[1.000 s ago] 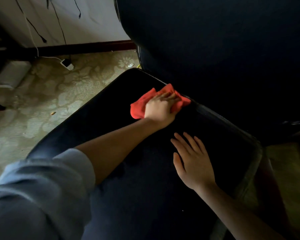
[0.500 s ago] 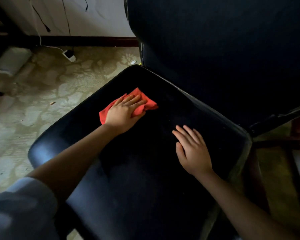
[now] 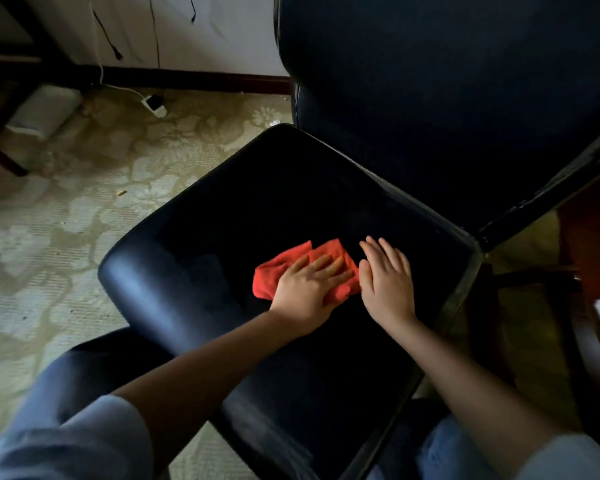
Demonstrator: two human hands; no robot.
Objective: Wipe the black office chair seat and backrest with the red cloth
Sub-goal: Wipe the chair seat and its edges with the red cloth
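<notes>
One red cloth (image 3: 280, 269) crosswise on seat (image 3: 187, 258)

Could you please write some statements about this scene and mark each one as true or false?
The left hand presses the red cloth flat on the seat. True.
The right hand holds a second cloth. False: it rests flat on the seat and holds nothing.
The red cloth lies against the backrest. False: it lies on the seat.
A small white device with a cable lies on the carpet. True.
</notes>
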